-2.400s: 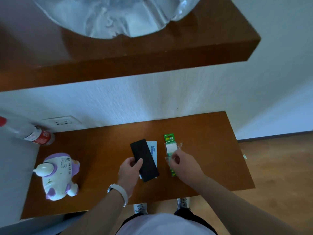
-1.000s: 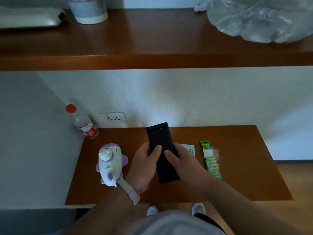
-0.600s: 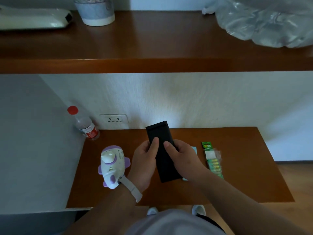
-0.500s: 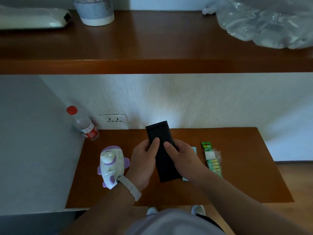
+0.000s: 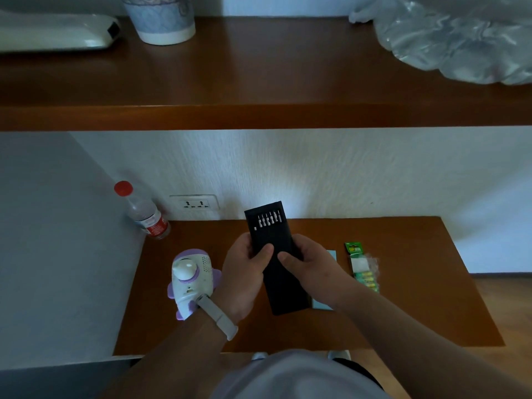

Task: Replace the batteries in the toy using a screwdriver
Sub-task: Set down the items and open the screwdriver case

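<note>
My left grip [image 5: 244, 272] and right grip [image 5: 311, 269] both clasp the black screwdriver case [image 5: 283, 289] over the tabletop [image 5: 403, 312]. The toy [image 5: 191, 279] stands beside my left wrist, the battery pack [image 5: 363, 269] lies to the right, and bits [image 5: 267, 220] show at the case's far end.

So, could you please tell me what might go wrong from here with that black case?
The bits stand partly out of the black case, which the left hand and the right hand hold above the table; a jerk might scatter them. The left wrist is close beside the toy and could nudge it. The light is dim, so picking a wrong bit seems possible.
</note>
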{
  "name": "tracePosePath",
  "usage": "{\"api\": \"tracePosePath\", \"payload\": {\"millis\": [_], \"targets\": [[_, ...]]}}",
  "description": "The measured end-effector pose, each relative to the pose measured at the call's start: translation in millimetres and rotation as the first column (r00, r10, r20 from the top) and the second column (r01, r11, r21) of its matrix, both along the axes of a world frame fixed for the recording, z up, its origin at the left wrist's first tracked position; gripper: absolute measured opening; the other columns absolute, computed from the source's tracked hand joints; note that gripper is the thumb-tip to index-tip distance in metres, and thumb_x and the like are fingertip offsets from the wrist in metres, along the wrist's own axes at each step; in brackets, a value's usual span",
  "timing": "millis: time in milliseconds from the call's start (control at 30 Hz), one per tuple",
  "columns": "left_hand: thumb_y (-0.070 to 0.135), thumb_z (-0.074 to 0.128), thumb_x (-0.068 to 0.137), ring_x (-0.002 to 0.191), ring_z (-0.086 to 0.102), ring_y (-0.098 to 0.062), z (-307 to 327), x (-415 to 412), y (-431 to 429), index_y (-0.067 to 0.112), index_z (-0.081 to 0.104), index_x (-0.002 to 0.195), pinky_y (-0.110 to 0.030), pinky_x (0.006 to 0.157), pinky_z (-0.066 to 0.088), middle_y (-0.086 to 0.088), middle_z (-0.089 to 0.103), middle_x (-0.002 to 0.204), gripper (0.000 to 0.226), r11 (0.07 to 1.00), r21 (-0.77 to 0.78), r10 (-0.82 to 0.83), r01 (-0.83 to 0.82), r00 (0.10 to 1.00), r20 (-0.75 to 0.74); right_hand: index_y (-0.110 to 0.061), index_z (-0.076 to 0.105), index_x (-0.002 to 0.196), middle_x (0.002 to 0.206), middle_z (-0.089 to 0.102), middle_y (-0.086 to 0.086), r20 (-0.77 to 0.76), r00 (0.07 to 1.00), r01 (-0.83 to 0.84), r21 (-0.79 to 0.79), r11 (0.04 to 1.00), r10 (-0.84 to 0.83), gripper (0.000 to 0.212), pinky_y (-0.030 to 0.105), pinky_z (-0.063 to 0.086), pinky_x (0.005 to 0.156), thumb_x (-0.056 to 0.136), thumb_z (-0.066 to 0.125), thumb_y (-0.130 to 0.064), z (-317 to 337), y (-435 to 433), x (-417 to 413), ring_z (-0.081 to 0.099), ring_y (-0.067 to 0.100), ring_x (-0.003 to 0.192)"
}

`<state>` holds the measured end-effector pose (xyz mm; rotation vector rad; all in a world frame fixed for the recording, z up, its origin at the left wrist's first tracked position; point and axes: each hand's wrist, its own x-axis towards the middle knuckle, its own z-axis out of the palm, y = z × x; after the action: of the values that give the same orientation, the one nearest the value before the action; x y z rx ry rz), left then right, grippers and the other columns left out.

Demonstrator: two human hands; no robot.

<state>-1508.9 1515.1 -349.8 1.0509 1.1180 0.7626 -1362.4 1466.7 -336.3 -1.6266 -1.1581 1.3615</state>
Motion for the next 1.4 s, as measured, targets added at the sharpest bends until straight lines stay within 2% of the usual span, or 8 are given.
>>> {"api": "tracePosePath", "payload": {"millis": [167,300,433,600,800,967,1300,1400], "targets": [[0.009,0.056,0.099,0.101,0.071,-0.023,2,4,1,0.015,0.064,0.113,-0.041,0.083,0.056,-0.005,0.074,0.107,0.017,0.996,-0.061,0.068,-0.063,0.994,0.087,-0.020,0.063,0.099,0.091,0.071,0.004,0.071,0.996,0.061,-0.016,0.998,-0.060,0.023,0.045,0.060,0.079,0.095,0.057,-0.042,1,1,1,0.071,0.020,0.084],[0.005,0.056,0.097,0.101,0.070,-0.027,9,3,11,0.009,0.061,0.115,-0.041,0.079,0.057,-0.008,0.072,0.110,0.019,0.985,-0.105,0.155,-0.138,0.972,0.177,-0.018,0.061,0.084,0.078,0.068,0.002,0.100,0.993,0.073,-0.120,0.990,-0.061,0.033,0.030,0.056,0.066,0.093,0.057,-0.049,-5,-6,5,0.067,0.016,0.068],[0.002,0.053,0.096,0.105,0.067,-0.027,15,-1,25,0.015,0.061,0.113,-0.044,0.079,0.056,-0.008,0.069,0.112,0.023,0.975,-0.141,0.198,-0.171,0.958,0.207,-0.017,0.062,0.086,0.071,0.068,0.001,0.034,0.999,0.040,-0.147,0.988,-0.035,0.024,0.028,0.054,0.067,0.095,0.060,-0.038,-11,-14,8,0.065,0.011,0.064],[0.023,0.054,0.101,0.102,0.069,-0.022,22,-4,42,0.019,0.065,0.116,-0.042,0.080,0.057,-0.005,0.073,0.111,0.019,0.975,-0.115,0.207,-0.188,0.960,0.189,-0.020,0.060,0.085,0.069,0.064,-0.002,0.055,0.997,0.058,-0.093,0.994,-0.053,0.019,0.023,0.050,0.064,0.097,0.058,-0.034,-12,-18,6,0.062,0.007,0.064],[0.023,0.053,0.102,0.093,0.071,-0.017,27,-1,50,0.019,0.067,0.107,-0.033,0.068,0.058,-0.002,0.074,0.101,0.015,0.991,-0.033,0.135,-0.131,0.978,0.157,-0.018,0.059,0.083,0.067,0.060,-0.003,0.049,0.996,0.081,-0.023,0.996,-0.080,0.019,0.022,0.049,0.063,0.098,0.057,-0.031,-7,-23,7,0.060,0.006,0.063],[0.023,0.054,0.101,0.093,0.072,-0.017,30,0,56,0.019,0.069,0.104,-0.036,0.074,0.058,-0.001,0.075,0.098,0.015,0.988,-0.048,0.150,-0.143,0.969,0.196,-0.018,0.059,0.083,0.065,0.059,-0.005,0.036,0.995,0.092,0.012,0.996,-0.092,0.020,0.021,0.048,0.062,0.098,0.057,-0.031,3,-22,6,0.058,0.005,0.061],[0.022,0.054,0.101,0.096,0.070,-0.020,25,-5,65,0.013,0.067,0.109,-0.032,0.069,0.058,-0.006,0.073,0.102,0.018,0.978,-0.104,0.201,-0.181,0.951,0.233,-0.019,0.057,0.081,0.062,0.057,-0.005,0.021,0.998,0.054,0.029,0.998,-0.055,0.022,0.024,0.045,0.061,0.099,0.055,-0.031,9,-27,6,0.055,0.009,0.061],[0.022,0.055,0.101,0.099,0.069,-0.022,22,0,65,0.009,0.066,0.114,-0.034,0.072,0.057,-0.008,0.072,0.105,0.021,0.975,-0.124,0.207,-0.182,0.951,0.228,-0.018,0.057,0.083,0.064,0.056,-0.004,0.026,0.998,0.057,0.015,0.998,-0.057,0.020,0.019,0.044,0.059,0.099,0.055,-0.031,8,-31,10,0.055,0.006,0.060]]}}
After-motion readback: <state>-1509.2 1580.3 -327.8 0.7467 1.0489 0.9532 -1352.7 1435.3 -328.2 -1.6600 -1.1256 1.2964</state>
